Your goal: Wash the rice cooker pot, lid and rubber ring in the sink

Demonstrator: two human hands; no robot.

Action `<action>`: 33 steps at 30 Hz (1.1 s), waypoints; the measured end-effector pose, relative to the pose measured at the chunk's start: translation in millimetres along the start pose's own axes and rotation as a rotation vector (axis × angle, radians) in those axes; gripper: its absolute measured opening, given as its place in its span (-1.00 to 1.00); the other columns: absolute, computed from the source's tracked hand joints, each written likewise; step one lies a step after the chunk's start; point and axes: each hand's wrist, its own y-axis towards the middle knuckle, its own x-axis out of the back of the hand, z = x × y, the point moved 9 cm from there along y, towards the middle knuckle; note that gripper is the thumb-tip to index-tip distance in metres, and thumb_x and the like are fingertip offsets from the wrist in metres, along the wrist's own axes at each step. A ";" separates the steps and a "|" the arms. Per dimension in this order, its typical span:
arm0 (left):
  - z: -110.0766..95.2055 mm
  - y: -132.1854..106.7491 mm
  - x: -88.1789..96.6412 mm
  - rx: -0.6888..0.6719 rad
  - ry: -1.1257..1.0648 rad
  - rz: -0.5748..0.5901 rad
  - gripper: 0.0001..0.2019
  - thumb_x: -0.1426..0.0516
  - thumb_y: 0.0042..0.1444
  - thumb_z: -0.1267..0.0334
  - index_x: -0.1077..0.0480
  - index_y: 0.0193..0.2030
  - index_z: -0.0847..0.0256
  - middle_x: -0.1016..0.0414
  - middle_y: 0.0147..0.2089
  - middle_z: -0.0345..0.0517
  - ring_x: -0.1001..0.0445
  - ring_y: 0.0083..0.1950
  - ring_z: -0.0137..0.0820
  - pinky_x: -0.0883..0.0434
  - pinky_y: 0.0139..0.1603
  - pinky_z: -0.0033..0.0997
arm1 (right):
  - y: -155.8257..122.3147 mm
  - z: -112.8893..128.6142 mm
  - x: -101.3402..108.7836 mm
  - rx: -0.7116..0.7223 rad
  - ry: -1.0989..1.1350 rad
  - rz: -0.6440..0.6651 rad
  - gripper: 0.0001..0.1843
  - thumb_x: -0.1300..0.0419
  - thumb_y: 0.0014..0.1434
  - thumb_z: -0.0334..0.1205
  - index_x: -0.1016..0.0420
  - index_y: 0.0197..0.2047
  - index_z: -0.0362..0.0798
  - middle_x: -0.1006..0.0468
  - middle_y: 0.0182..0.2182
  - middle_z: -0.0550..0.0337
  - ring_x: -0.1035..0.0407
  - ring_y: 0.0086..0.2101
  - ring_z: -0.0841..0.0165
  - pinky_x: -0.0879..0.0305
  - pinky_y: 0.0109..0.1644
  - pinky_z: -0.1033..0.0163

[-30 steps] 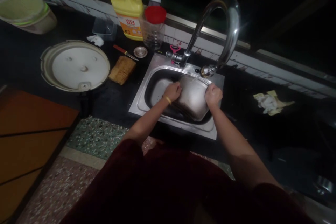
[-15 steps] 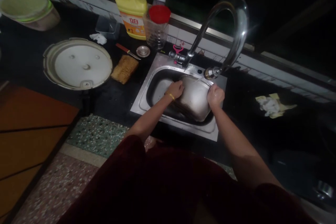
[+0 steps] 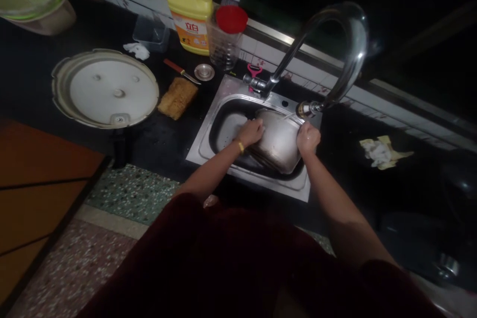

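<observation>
Left hand (image 3: 252,131) and right hand (image 3: 309,138) grip the round, silvery metal pot (image 3: 278,140), dimly lit from here; wetness could make it slip against the rectangular steel sink (image 3: 202,147).

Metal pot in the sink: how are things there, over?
Left hand and right hand gripping metal pot. Pot tilted in sink. Faucet head near right hand.

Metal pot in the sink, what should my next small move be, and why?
I'd probably turn the metal pot slightly: your left hand and right hand are at opposite sides of it, and the dark marks along its lower edge sit away from the faucet head.
</observation>
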 end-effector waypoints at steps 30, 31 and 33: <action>-35.3 -12.3 0.8 -0.204 0.206 -0.007 -0.79 0.02 0.24 0.21 -0.39 -0.27 0.22 -0.45 -0.16 0.08 -0.34 -0.06 -0.16 -0.21 0.02 -0.18 | -16.8 0.3 7.9 -0.154 -0.044 0.001 -0.35 0.27 0.36 -0.11 -0.58 -0.25 -0.31 -0.58 -0.32 -0.28 -0.48 -0.27 0.17 -0.27 -0.20 0.20; -35.7 -9.9 0.8 -0.238 0.195 -0.002 -0.79 0.01 0.24 0.19 -0.39 -0.28 0.21 -0.45 -0.16 0.06 -0.34 -0.06 -0.17 -0.22 0.02 -0.18 | -18.3 -0.8 8.3 -0.151 -0.051 0.005 -0.34 0.27 0.36 -0.12 -0.58 -0.25 -0.33 -0.58 -0.32 -0.30 -0.48 -0.27 0.16 -0.27 -0.19 0.19; -33.1 -0.5 2.7 -0.252 0.192 -0.016 -0.78 0.01 0.24 0.17 -0.39 -0.29 0.20 -0.46 -0.17 0.04 -0.35 -0.07 -0.18 -0.23 0.03 -0.18 | -20.7 -2.0 8.9 -0.139 -0.059 0.003 -0.35 0.26 0.36 -0.13 -0.57 -0.26 -0.35 -0.57 -0.32 -0.33 -0.49 -0.26 0.15 -0.29 -0.18 0.18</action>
